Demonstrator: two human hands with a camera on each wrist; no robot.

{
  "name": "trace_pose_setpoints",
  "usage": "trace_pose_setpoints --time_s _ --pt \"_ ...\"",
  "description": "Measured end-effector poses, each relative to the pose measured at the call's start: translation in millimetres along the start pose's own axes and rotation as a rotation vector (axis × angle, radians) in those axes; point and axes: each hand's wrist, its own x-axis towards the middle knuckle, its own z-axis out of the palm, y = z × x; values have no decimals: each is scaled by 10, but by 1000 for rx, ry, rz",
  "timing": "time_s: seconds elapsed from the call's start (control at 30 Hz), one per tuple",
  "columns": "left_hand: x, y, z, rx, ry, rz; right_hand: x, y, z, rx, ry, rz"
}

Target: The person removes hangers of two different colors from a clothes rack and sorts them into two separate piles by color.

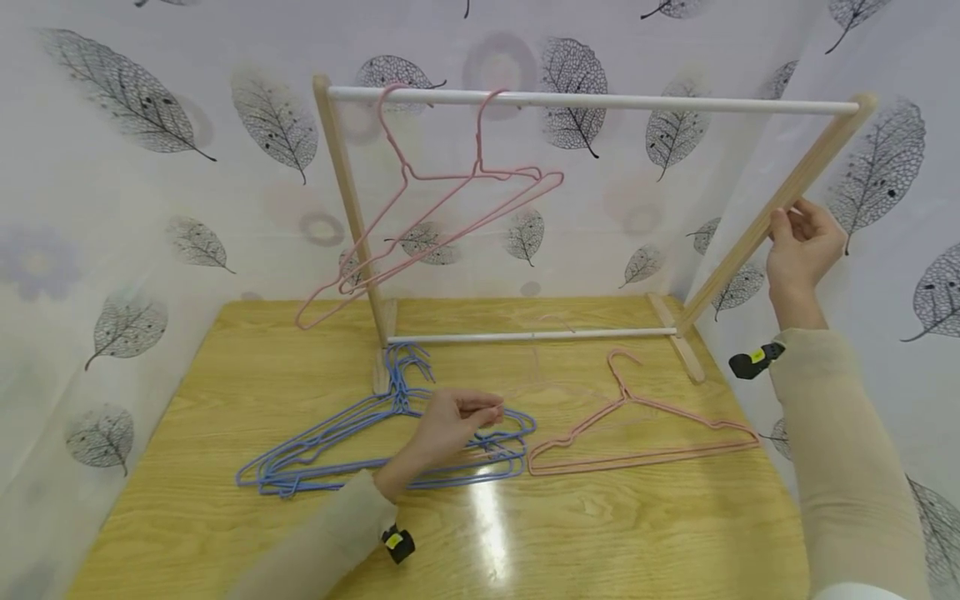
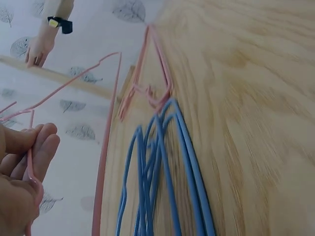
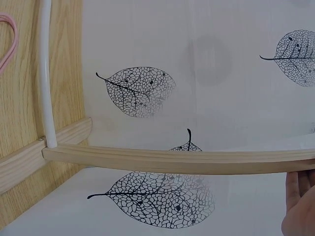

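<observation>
Blue hangers lie on the table, long axis left-right, under our left hand, whose fingers pinch a pink wire. Farther off, our right hand grasps the rack post.

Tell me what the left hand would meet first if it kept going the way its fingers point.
Probably the pink hanger lying on the table: the left hand, above the blue hangers, points that way, though depth is unclear.

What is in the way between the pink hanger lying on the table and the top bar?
Nothing visible. The pink hanger lies before the rack; the top bar above is bare, hung hangers far left.
</observation>
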Motion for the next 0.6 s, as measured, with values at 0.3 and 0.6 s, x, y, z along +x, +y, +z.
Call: trace_pose_setpoints --time_s 0.3,0.6 --pt "366 -57 488 -61 -79 -80 7 40 20 -6 4 -14" --pt "718 -125 909 -147 -83 -133 -9 8 -8 -13 3 1"
